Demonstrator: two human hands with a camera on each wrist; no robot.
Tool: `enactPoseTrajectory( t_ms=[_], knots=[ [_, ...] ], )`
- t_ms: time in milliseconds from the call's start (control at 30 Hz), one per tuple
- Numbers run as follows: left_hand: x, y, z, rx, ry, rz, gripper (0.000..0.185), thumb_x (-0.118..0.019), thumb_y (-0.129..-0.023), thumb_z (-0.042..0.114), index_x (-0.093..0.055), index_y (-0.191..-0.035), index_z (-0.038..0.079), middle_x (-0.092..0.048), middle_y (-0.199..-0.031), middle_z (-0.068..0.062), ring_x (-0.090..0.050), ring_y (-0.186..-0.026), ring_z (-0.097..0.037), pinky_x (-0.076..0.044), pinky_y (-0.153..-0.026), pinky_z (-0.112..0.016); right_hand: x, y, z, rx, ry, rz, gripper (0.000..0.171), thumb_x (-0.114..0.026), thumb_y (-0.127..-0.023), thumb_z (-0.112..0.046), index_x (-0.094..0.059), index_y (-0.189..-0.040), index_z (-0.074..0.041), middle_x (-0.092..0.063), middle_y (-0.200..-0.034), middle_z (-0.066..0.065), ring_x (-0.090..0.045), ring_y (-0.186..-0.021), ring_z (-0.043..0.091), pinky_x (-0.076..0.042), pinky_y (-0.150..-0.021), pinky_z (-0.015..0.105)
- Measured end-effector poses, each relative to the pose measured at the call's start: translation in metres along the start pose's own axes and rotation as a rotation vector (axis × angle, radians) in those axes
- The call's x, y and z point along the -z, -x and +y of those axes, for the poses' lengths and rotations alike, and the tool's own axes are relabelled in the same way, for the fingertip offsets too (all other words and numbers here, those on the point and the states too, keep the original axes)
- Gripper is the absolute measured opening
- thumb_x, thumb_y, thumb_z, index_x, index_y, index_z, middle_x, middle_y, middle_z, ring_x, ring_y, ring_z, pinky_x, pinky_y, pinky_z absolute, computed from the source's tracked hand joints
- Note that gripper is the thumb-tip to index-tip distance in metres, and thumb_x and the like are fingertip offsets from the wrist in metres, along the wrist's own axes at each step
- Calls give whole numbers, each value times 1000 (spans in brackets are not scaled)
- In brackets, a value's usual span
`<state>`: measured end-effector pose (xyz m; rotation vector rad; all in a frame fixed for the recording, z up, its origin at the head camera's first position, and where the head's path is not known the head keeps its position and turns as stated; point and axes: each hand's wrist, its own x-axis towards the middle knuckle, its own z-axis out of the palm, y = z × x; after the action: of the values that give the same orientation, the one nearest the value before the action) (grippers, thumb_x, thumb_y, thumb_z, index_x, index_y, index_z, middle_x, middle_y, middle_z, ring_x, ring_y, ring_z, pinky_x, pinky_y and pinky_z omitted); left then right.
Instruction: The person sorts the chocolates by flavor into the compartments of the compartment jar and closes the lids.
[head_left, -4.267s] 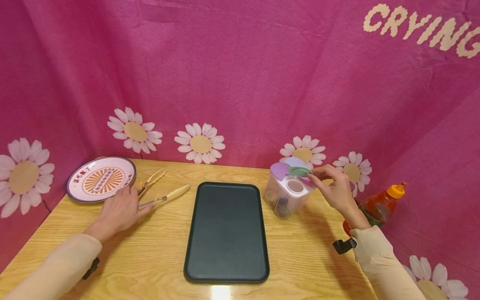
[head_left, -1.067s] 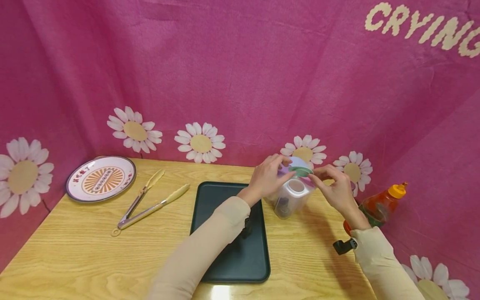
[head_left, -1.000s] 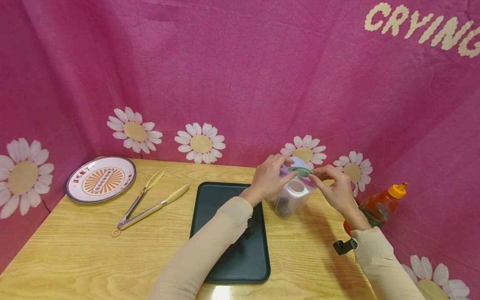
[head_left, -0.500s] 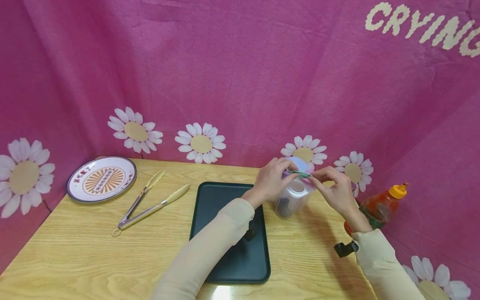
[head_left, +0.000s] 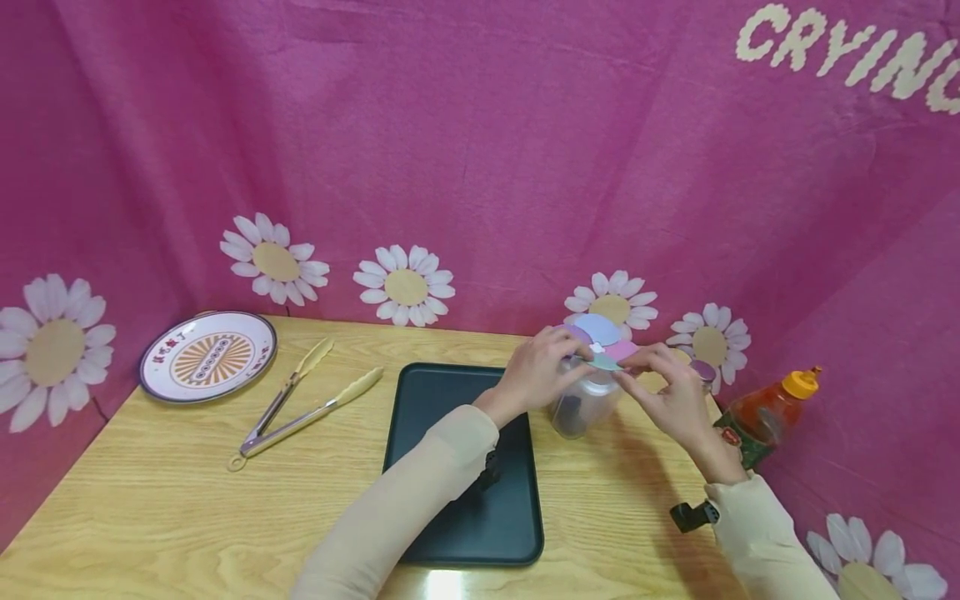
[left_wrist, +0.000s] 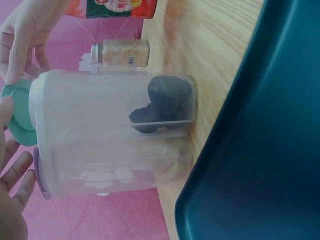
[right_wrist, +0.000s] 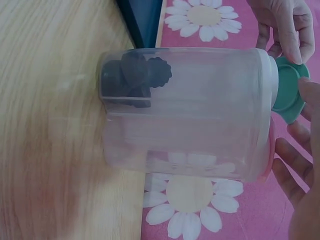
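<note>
On the bench (head_left: 187, 500), from the left, lie a plate (head_left: 207, 357) with small writing too fine to read, tongs (head_left: 303, 408) and a dark tray (head_left: 465, 467). Just right of the tray stands the clear container (head_left: 581, 408); left hand (head_left: 536, 375) and right hand (head_left: 663, 392) pinch its green lid (head_left: 603, 362). The backdrop reads "CRYING" (head_left: 847, 54).

Spice jar (head_left: 702, 372), sauce bottle (head_left: 765, 412) crowd right; tongs (head_left: 300, 407) lie left.
</note>
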<state>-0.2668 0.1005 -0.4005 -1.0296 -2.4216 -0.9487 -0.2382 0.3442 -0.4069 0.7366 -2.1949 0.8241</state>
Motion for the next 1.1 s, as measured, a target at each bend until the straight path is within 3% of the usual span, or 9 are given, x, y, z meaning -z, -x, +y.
enactPoseTrajectory(
  t_ms=[267, 533, 800, 900, 1100],
  knots=[
    [-1, 5, -4, -73, -38, -9, 21, -78, -96, 36, -79, -108, 20, -71, -111, 2, -62, -107, -13, -55, -87, -22, -2, 4, -1, 48, 21, -22, 26, -88, -71, 3, -80, -93, -8, -72, -97, 10, -60, -97, 6, -42, -86, 16],
    [-2, 8, -7, -112, -90, -36, 23, -78, -96, 38, -80, -112, 22, -71, -113, 2, -60, -111, -14, -54, -93, -23, -4, 8, -2, 73, 67, -48, 23, -89, -73, -4, -81, -94, -9, -70, -94, 7, -62, -97, 23, -41, -84, 28],
    [-1, 8, -8, -108, -85, -53, 24, -77, -96, 39, -80, -112, 21, -72, -116, 2, -59, -116, -14, -54, -97, -25, -11, 13, -2, 84, 70, -12, 22, -89, -74, -8, -82, -94, -8, -72, -96, 13, -59, -94, 30, -40, -86, 32],
    [0, 8, -7, -106, -81, -64, 24, -77, -96, 39, -79, -112, 21, -72, -118, 2, -59, -118, -15, -54, -100, -27, -13, 15, -2, 110, 68, 15, 19, -87, -83, -22, -82, -94, -7, -73, -96, 14, -58, -93, 32, -39, -86, 35],
    [-2, 9, -6, -111, -76, -57, 23, -77, -96, 37, -79, -111, 20, -72, -116, 1, -59, -114, -15, -53, -98, -27, -17, 16, -3, 144, 84, 66, 49, -69, -98, -54, -82, -92, -7, -73, -92, 14, -55, -86, 32, -37, -83, 34]
  ],
)
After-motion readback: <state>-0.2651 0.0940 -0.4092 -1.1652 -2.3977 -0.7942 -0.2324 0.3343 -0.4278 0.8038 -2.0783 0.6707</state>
